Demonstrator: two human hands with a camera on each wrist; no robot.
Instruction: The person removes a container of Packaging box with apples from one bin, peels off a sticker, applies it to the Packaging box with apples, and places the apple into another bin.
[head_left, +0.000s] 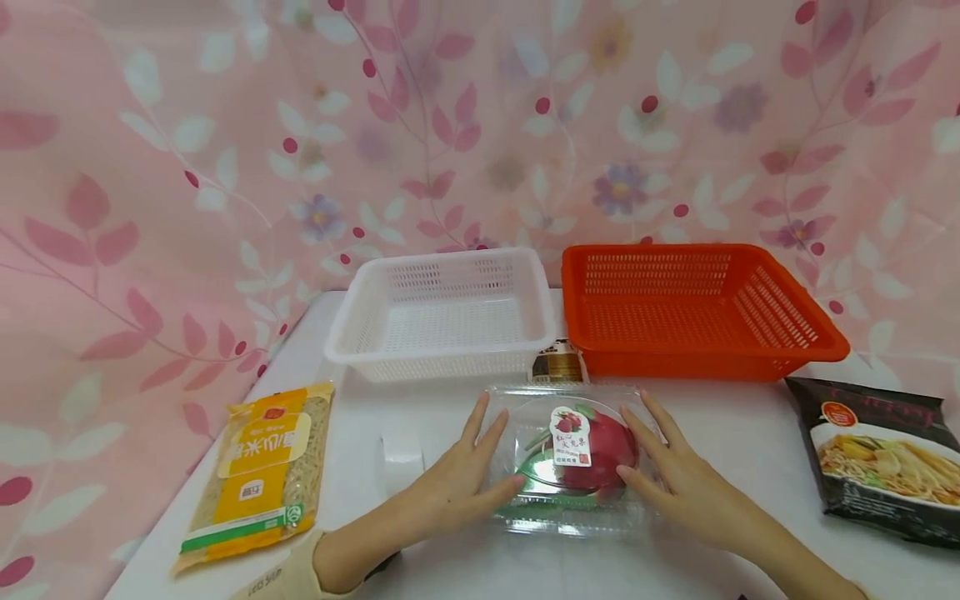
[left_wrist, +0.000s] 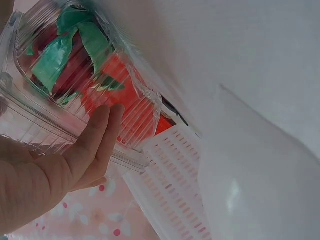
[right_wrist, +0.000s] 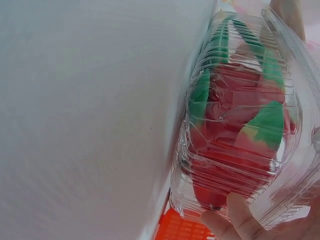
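Down at the front of the white worktop (head_left: 720,425), the head view lays out everything at once: a clear plastic clamshell box (head_left: 570,454) with a red dragon fruit (head_left: 600,454) inside sits flat between both hands, with a white basket (head_left: 442,312) and an orange basket (head_left: 697,308) side by side behind it, a small brown packet (head_left: 557,365) peeking out in the gap between them, a yellow noodle packet (head_left: 262,471) off to the left and a black noodle packet (head_left: 881,454) off to the right. Neither wrist camera shows those packets. From the left wrist, though, we get the underside angle: the ribbed wall of the box, the fruit's green scales pressed against the plastic, and the white basket's slotted side just beyond. From the right wrist, the box fills the right of the frame against bare worktop, a sliver of orange basket below it. Now the contact: the left hand (head_left: 457,483) lies along the box's left side, fingers (left_wrist: 97,137) straight and together, flat against the wall, thumb tip at the near edge. The right hand (head_left: 675,475) mirrors it on the right side, fingers (head_left: 648,429) stretched out along the lid's edge. Both hands are flat and pressing inward, nothing curled round the box.
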